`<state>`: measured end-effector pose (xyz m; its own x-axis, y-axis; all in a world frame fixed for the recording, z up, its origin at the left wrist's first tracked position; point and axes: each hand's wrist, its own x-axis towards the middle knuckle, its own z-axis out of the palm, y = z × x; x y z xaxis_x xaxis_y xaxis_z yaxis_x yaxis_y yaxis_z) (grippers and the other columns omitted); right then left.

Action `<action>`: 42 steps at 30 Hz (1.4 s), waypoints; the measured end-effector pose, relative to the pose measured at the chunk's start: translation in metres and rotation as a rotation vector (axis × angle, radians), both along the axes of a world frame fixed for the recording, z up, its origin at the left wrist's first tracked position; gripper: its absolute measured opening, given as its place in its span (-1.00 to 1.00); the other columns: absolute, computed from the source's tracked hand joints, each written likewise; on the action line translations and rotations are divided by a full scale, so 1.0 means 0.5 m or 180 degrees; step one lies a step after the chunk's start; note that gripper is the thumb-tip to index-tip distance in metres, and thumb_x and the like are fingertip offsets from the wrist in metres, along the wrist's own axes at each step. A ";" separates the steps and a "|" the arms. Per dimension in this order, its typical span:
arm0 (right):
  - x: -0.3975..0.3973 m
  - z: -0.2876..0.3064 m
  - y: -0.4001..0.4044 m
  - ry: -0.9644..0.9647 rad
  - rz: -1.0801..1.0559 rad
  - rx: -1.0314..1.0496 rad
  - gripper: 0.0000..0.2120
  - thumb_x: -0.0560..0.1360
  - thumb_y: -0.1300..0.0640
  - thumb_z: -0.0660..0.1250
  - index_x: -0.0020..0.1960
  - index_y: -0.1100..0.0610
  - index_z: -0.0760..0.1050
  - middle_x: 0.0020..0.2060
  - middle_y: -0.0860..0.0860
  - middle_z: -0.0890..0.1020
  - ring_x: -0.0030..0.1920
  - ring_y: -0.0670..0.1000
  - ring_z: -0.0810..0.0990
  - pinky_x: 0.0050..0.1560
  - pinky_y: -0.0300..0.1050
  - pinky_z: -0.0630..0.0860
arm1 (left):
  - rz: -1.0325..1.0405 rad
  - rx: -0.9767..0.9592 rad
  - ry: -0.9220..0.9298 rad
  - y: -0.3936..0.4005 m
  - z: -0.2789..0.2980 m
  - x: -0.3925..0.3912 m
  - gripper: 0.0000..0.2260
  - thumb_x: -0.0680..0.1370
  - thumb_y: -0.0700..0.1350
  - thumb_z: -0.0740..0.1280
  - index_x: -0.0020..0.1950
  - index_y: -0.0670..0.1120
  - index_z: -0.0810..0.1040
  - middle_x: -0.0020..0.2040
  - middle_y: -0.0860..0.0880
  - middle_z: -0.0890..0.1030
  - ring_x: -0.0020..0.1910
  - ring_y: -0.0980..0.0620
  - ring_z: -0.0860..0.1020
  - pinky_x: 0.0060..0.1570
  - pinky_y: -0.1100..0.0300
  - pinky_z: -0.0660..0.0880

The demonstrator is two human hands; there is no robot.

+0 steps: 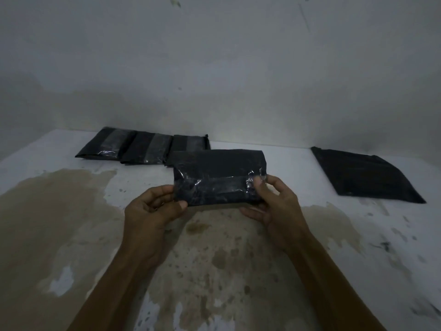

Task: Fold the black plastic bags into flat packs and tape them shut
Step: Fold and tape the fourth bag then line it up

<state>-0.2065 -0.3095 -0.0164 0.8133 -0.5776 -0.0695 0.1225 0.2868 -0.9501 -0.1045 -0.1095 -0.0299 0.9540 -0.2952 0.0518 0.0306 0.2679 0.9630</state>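
Note:
I hold a folded black plastic pack [218, 175] above the floor at the middle of the view, with a strip of clear tape across its lower half. My left hand [152, 209] pinches its left edge, thumb on top. My right hand [269, 201] grips its right end, thumb pressed on the crinkled tape. Three taped black packs [143, 146] lie in a row by the wall behind it. A flat, unfolded black bag [362, 175] lies at the right.
The floor [71, 211] is white with large brown stains and dark specks. A grey wall [214, 68] rises right behind the row of packs.

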 end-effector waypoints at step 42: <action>0.014 -0.027 0.060 -0.0474 0.0305 0.0053 -0.70 0.51 0.33 0.33 0.21 0.11 0.46 0.04 0.15 0.69 -0.04 0.21 0.70 -0.15 -0.06 0.65 | -0.0144 -0.0559 0.0384 -0.021 0.028 -0.046 -0.67 0.46 -0.39 0.36 0.17 -0.19 0.42 -0.06 -0.23 0.70 -0.13 -0.15 0.70 -0.23 0.13 0.64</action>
<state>-0.1996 -0.2794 -0.0302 0.8667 -0.4967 0.0470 0.2330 0.3197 -0.9184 -0.1274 -0.1200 -0.0160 0.9424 -0.3343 -0.0076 0.1586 0.4270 0.8902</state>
